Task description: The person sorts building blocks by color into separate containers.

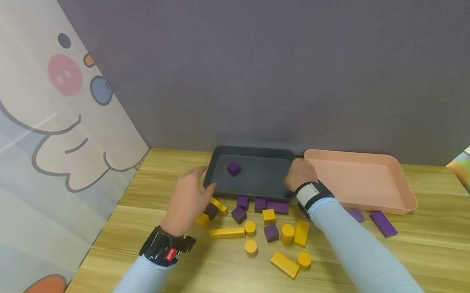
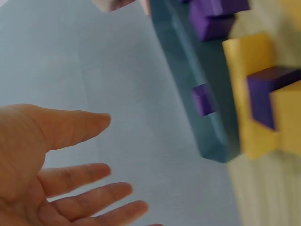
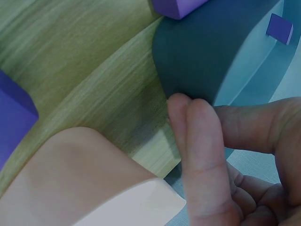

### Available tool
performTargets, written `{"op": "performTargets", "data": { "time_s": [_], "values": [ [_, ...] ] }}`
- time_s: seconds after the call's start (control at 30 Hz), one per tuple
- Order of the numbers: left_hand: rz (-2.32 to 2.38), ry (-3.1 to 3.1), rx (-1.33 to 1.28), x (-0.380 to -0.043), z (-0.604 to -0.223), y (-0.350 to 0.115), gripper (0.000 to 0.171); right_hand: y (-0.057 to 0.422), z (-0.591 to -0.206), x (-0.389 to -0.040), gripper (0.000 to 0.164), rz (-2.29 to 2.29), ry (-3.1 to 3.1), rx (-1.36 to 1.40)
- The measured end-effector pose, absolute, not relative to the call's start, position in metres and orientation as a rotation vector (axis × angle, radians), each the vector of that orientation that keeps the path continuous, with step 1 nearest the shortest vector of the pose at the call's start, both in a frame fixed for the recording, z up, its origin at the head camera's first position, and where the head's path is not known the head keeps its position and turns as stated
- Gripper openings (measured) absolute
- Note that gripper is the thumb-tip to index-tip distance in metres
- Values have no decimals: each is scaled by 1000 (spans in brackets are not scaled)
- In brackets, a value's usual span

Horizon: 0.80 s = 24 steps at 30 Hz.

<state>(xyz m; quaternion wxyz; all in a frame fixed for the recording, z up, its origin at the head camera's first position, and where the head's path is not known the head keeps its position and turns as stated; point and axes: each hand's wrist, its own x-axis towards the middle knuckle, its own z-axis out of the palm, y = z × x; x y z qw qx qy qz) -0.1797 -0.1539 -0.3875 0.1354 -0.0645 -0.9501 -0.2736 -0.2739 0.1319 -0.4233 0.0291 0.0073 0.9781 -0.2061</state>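
Observation:
A dark grey tray (image 1: 257, 178) stands at the back of the table, and one purple cube (image 1: 233, 169) lies in its left part. At the tray's right end my right hand (image 1: 300, 175) pinches the rim between thumb and fingers, as the right wrist view shows. My left hand (image 1: 188, 200) is held off the tray's left end, thumb and fingers spread, with nothing in the grasp. Beside that hand, in front of the tray, are a yellow bar (image 1: 219, 206), a dark purple block (image 1: 211, 211) and a yellow block (image 1: 202, 220).
A pink tray (image 1: 410, 204) stands close to the right of the grey one, with a purple bar (image 1: 383, 224) before it. Several yellow and purple blocks, among them a long yellow bar (image 1: 227, 232), lie scattered in front. A grey panel (image 1: 274, 71) rises behind the trays.

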Motion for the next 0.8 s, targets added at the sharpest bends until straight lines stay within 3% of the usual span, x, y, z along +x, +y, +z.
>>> {"op": "performTargets", "data": {
  "time_s": [0.27, 0.8],
  "values": [
    [-801, -2898, 17, -162, -410, -166, 46, 131, -425, -276, 13, -596, 3012, 29],
    [-871, -3008, 41, -168, -432, -163, 31, 131, -425, -278, 13, -565, 2993, 60]
  ]
}}
